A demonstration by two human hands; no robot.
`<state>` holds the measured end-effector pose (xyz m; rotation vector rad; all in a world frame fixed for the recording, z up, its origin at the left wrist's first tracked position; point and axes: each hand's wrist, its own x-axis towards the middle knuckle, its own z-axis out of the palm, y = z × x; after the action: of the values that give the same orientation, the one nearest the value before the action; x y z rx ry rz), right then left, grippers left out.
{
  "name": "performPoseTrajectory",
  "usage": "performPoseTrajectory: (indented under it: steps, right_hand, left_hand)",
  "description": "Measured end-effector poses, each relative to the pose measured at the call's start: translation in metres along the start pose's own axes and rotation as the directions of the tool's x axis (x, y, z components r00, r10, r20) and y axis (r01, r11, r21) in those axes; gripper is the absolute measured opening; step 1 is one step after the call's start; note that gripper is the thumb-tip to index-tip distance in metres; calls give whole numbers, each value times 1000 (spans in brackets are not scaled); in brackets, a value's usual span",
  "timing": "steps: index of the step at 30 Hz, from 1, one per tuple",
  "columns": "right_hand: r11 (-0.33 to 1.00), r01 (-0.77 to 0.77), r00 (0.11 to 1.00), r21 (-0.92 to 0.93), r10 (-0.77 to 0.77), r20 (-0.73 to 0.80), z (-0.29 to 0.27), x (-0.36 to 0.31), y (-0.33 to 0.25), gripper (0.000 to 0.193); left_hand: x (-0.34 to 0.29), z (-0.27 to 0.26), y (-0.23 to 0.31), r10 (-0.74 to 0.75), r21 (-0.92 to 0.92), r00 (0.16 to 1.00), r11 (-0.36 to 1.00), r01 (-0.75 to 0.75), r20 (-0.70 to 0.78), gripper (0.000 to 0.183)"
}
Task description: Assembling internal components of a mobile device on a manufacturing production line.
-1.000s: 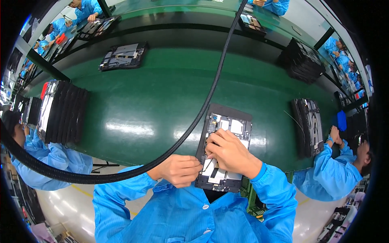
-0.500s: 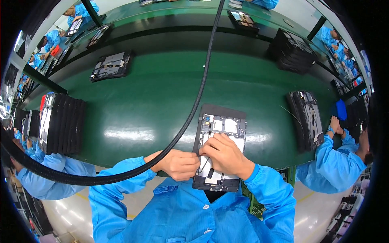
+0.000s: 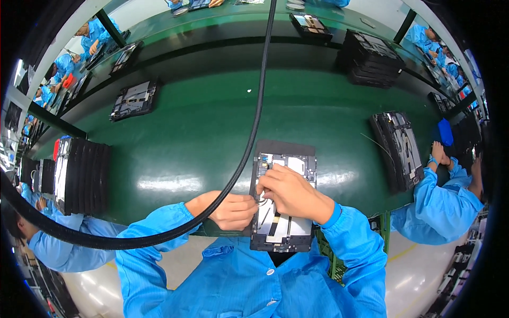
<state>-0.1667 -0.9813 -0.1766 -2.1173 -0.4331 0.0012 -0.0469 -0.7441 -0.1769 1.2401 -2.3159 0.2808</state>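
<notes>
An opened tablet (image 3: 298, 227) with its inner boards and pale battery area exposed lies before me, and a black foam pad (image 3: 286, 147) shows past its far edge. My right hand (image 3: 294, 195) rests over the tablet's middle, thumb and finger pinched at its left side on a thin black cable (image 3: 263, 201). At the tablet's left edge is my left hand (image 3: 233, 211), its fingers curled and pressed together; whatever they hold is hidden.
A thick black hose (image 3: 249, 153) crosses the view in front of my left forearm. Stacks of black-padded tablets stand at left (image 3: 82, 177), right (image 3: 397, 151) and far right (image 3: 371, 58). Another tablet (image 3: 133, 100) lies far left. Co-workers in blue sit on both sides.
My right fingertips have moved slightly up the tablet, away from my left hand, and a curve of thin cable shows beneath them. My left hand stays at the edge. The view has shifted slightly.
</notes>
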Motion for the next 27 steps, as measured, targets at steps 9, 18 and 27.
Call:
performPoseTrajectory:
  steps: [9,18,27]
  right_hand:
    - [992,-79,995,100,84,-54,2,2,2,18]
    - [999,-7,995,31,10,-101,3,2,5,18]
    - [965,144,985,-219,-161,-61,6,1,10,21]
  left_hand:
    - [-4,7,-1,-26,-12,999,1000,26,-23,20]
    - [-6,12,0,-110,-103,993,989,106,-40,20]
    - [-1,15,-13,-73,-200,997,978,65,-34,21]
